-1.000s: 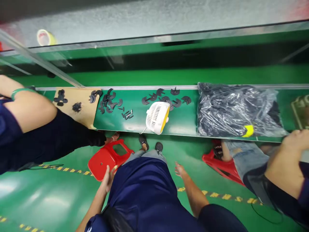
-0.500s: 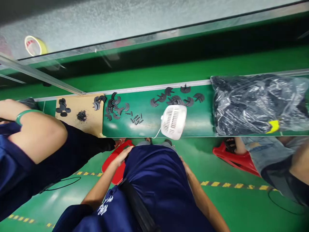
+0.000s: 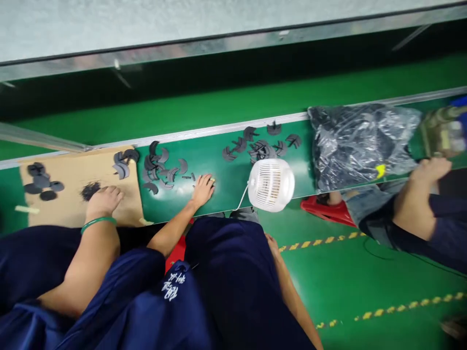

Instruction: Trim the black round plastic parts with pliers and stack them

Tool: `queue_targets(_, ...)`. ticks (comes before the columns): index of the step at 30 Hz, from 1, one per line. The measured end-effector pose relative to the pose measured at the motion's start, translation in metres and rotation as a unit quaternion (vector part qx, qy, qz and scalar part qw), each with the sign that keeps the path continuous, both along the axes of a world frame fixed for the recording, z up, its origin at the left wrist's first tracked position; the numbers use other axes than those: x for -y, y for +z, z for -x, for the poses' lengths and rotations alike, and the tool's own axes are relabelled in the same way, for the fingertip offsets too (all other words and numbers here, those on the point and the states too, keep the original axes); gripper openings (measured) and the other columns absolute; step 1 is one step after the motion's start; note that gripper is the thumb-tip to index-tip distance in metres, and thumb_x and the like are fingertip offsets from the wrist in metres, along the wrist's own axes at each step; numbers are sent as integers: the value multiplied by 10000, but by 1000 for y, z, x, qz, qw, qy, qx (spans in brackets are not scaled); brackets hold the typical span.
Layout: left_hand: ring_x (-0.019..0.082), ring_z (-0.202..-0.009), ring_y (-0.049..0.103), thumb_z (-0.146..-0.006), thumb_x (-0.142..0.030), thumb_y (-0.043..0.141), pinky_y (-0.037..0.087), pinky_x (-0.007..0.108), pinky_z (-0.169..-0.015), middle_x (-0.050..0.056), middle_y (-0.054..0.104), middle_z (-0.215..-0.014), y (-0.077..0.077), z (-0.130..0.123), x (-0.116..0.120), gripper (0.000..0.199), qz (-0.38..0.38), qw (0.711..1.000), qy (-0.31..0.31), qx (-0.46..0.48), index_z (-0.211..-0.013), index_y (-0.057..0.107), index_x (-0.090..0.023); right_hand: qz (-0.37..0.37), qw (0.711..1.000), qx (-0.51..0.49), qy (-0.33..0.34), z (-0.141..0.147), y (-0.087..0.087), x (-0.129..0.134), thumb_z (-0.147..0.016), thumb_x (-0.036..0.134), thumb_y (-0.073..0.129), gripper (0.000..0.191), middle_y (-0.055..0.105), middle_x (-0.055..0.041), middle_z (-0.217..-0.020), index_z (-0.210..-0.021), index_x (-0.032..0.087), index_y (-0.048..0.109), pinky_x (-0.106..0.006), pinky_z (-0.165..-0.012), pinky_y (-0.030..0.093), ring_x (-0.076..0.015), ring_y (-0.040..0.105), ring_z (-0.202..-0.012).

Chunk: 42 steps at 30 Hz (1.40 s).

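My left hand (image 3: 203, 190) lies palm down on the green bench, fingers stretched over the spot with the small dark pins and covering most of them. A small yellow patch shows near its fingertips. Two short dark pins (image 3: 188, 176) remain visible just left of it. Farther left lies a loose pile of dark grey curved pieces (image 3: 156, 167). My right hand (image 3: 272, 244) hangs low beside my thigh, mostly hidden by my clothes, so its fingers cannot be made out. A white slotted fan-like housing (image 3: 272, 184) with a cord stands at the bench's front edge.
More curved dark pieces (image 3: 261, 149) lie behind the white housing. A clear bag of dark parts (image 3: 361, 146) sits to the right. At left, a co-worker's hand (image 3: 105, 199) rests on cardboard (image 3: 69, 209) beside black bits. Another co-worker's hand (image 3: 430, 170) is at right.
My left hand has risen from beside my lap onto the bench, over the pins. The left co-worker's hand has come onto the cardboard. The view has shifted and tilted.
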<state>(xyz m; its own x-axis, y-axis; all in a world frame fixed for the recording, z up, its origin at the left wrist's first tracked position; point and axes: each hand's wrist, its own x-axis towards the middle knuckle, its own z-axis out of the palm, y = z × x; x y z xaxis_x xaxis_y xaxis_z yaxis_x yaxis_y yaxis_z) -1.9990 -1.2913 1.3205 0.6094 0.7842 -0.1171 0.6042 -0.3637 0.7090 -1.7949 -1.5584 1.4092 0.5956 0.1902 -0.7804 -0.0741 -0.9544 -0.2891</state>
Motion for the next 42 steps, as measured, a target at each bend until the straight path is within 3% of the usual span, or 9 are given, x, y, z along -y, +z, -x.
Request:
queue_targets(5, 377, -1456, 416, -969, -310, 437, 243, 617, -1253, 252, 560, -1436, -9, 35, 9, 361, -40, 997, 47, -36, -1202, 629, -112, -75, 985, 153, 15, -62, 19, -4, -1010, 398, 575, 293, 697, -91, -1086, -1103, 132, 656, -413, -919, 583, -201, 682, -1005)
queue_targets(9, 387, -1515, 328, -978, -401, 458, 228, 637, -1252, 221, 491, -1529, 5, 17, -2, 394, -76, 994, 63, -55, -1238, 613, -148, -188, 944, 254, 94, -148, 35, -65, -961, 448, 501, 382, 673, -180, -1241, -1142, 158, 672, -485, -1041, 530, -308, 630, -1183)
queue_targets(14, 391, -1564, 239, -980, -422, 497, 144, 644, -1276, 191, 341, -1653, 42, -72, -45, 487, -133, 988, -14, -82, -1381, 564, -153, -274, 897, 286, 195, -242, 25, -182, -807, 437, 684, 682, 493, -171, -1498, -1419, 172, 539, -508, -1162, 424, -348, 493, -1376)
queue_targets(16, 386, -1579, 205, -981, -421, 521, 114, 642, -1282, 180, 281, -1684, 53, -119, -63, 537, -141, 983, -77, -92, -1454, 521, -165, -244, 883, 313, 253, -259, 11, -219, -837, 441, 662, 755, 448, -219, -1508, -1490, 126, 451, -551, -1153, 409, -380, 471, -1373)
queue_targets(20, 375, -1601, 139, -986, -460, 550, 48, 665, -1277, 138, 200, -1720, 58, -201, -87, 617, -142, 958, -232, -95, -1547, 445, -227, -197, 872, 313, 322, -252, -13, -257, -954, 397, 504, 624, 433, -245, -1452, -1477, 61, 451, -497, -1117, 425, -343, 483, -1313)
queue_targets(23, 365, -1606, 128, -992, -475, 545, 24, 683, -1269, 114, 194, -1725, 51, -231, -91, 626, -127, 933, -318, -111, -1568, 424, -260, -226, 860, 293, 352, -232, -24, -263, -972, 346, 463, 531, 442, -193, -1447, -1447, 111, 509, -465, -1109, 449, -315, 485, -1301)
queue_targets(27, 362, -1607, 133, -978, -469, 573, 34, 684, -1269, 108, 200, -1724, 45, -218, -86, 654, -102, 940, -294, -142, -1581, 408, -280, -268, 836, 264, 400, -214, -28, -272, -982, 322, 458, 471, 458, -137, -1448, -1427, 201, 552, -473, -1112, 474, -300, 506, -1279)
queue_targets(37, 352, -1597, 196, -951, -361, 557, 96, 613, -1296, 148, 263, -1699, 51, -124, -54, 635, -69, 965, -150, -204, -1561, 450, -219, -316, 761, 154, 546, -186, -21, -319, -912, 241, 614, 277, 604, -66, -1248, -1164, 235, 730, -365, -1004, 538, -219, 610, -1077)
queue_targets(42, 351, -1595, 200, -928, -344, 571, 84, 623, -1292, 157, 246, -1703, 57, -107, -41, 631, -67, 971, -116, -198, -1534, 470, -199, -297, 782, 252, 487, -209, -10, -360, -1035, 294, 406, 508, 379, -192, -1490, -1500, 96, 455, -484, -1100, 425, -324, 443, -1355)
